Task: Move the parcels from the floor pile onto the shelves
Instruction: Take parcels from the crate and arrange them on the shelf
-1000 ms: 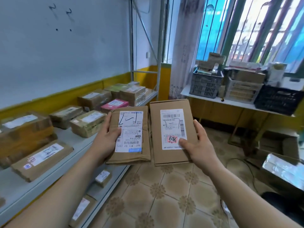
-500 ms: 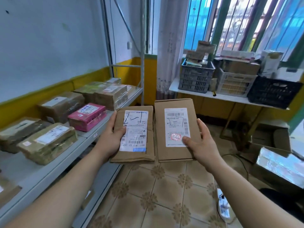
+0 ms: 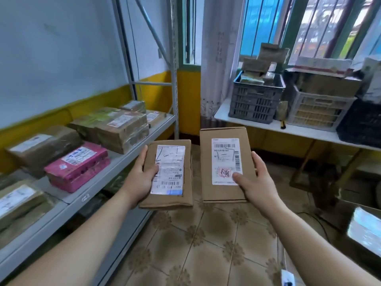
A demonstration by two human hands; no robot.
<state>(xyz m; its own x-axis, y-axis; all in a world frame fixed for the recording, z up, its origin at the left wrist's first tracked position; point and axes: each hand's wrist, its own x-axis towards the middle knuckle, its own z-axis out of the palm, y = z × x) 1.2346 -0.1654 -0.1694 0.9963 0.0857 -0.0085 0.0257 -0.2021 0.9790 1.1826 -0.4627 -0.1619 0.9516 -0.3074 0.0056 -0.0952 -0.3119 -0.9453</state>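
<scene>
- Two parcels were held up in the air, over the tiled floor (image 3: pixel 206 234) and just beside the front edge of the shelf (image 3: pixel 88 195).
- The soft brown parcel (image 3: pixel 169 172) was held by the left hand (image 3: pixel 142 178). The thumb was laid on its white label and the fingers were wrapped round its left side.
- The flat brown box (image 3: pixel 226 162) was held by the right hand (image 3: pixel 255 182). The thumb was pressed on its label and the fingers were curled round its right side.
- A moment before, the two parcels had been side by side and almost touching. Now a small gap was left between them, and the box was held a bit higher.
- The shelf was seen from a new spot too. The pink parcel (image 3: pixel 78 166) was much nearer than before, so the parcels had most likely been carried along the shelf.
- A bare grey patch of shelf was seen just to the right of the pink parcel. It was judged to be a good place for a parcel.
- Neither parcel had been put down yet. The soft brown parcel was nearest the shelf, so it was judged likely to be set down first.
- The floor pile was not seen, so it could not be told how many parcels were left.
</scene>
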